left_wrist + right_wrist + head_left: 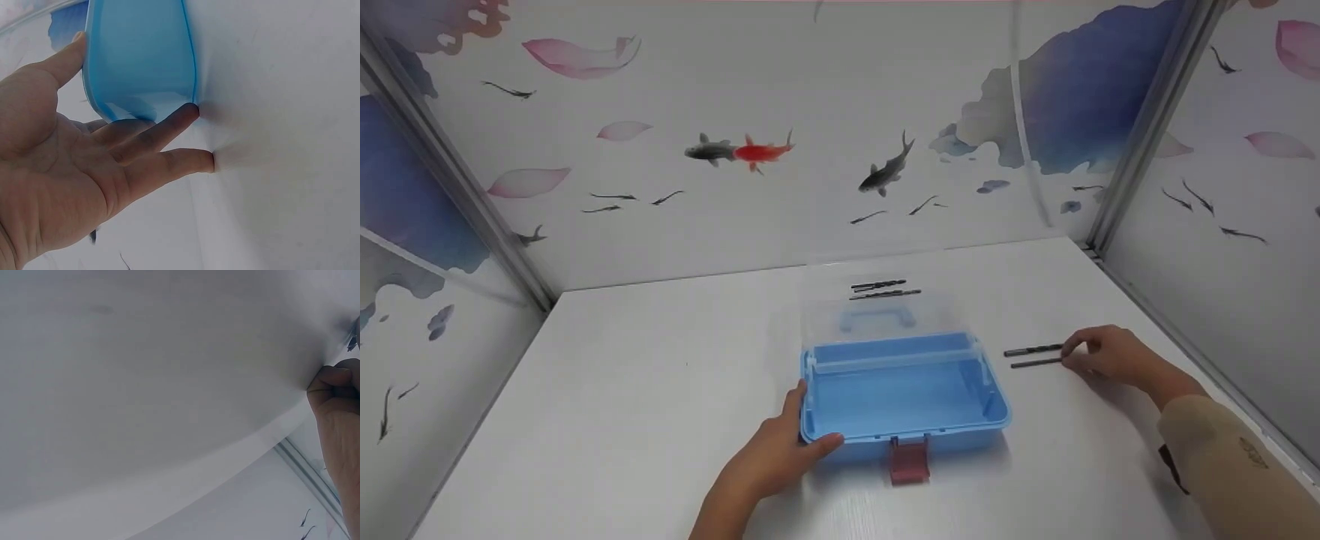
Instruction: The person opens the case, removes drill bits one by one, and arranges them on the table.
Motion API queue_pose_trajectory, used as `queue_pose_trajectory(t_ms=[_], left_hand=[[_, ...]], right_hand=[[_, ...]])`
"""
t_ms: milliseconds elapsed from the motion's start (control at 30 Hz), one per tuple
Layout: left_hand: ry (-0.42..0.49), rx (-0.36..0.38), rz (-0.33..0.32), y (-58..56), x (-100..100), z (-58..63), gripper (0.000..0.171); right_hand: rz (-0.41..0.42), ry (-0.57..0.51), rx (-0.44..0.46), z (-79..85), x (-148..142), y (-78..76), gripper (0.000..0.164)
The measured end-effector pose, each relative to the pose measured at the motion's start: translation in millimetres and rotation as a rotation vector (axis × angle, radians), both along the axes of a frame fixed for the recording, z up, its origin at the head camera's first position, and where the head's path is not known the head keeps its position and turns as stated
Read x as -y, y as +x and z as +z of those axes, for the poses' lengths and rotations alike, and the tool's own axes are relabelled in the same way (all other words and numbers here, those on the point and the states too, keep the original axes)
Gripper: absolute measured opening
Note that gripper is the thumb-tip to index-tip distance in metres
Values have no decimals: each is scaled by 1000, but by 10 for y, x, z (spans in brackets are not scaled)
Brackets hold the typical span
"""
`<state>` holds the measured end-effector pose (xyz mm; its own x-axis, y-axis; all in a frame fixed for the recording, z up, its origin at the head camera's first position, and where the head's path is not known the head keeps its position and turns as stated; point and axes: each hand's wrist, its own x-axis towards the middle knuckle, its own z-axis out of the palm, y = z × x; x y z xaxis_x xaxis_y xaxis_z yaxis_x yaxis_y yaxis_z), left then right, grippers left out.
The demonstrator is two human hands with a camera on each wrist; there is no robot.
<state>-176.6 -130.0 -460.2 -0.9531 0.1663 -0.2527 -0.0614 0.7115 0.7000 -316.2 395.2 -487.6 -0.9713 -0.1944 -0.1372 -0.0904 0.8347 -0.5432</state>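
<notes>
A blue plastic toolbox (905,439) with a red latch (910,461) stands on the table, its see-through lid (825,319) tipped back. My left hand (771,454) steadies the box's front left corner, thumb over the front rim and fingers along the side. In the left wrist view, the fingers (169,167) reach out fairly straight, two tips touching the table. Right of the box lie two dark drill bits (1031,351); at their right ends, my right hand (1110,356) pinches with thumb and index finger. The right wrist view catches the hand (340,396) only at its edge.
More dark drill bits (885,291) show through the lid behind the box. White table (660,390) surface spreads to both sides. Printed panels with fish and petals (750,150) enclose the back and sides, with metal posts (1155,120) at the corners.
</notes>
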Motion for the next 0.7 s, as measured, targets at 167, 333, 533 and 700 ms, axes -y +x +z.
queue_pose_trajectory(t_ms=[167,333,533,700], left_hand=[[0,8,6,-1,-3,-1,111],[2,31,17,4,-13,-16,111],[-7,44,31,-16,-33,6,111],[6,44,35,-20,-14,5,111]], right_hand=[[-5,-3,-6,-9,-3,2,24],[-12,3,-12,-12,-10,11,23],[-20,17,-15,-12,-6,27,23],[-13,25,-21,3,20,9,22]])
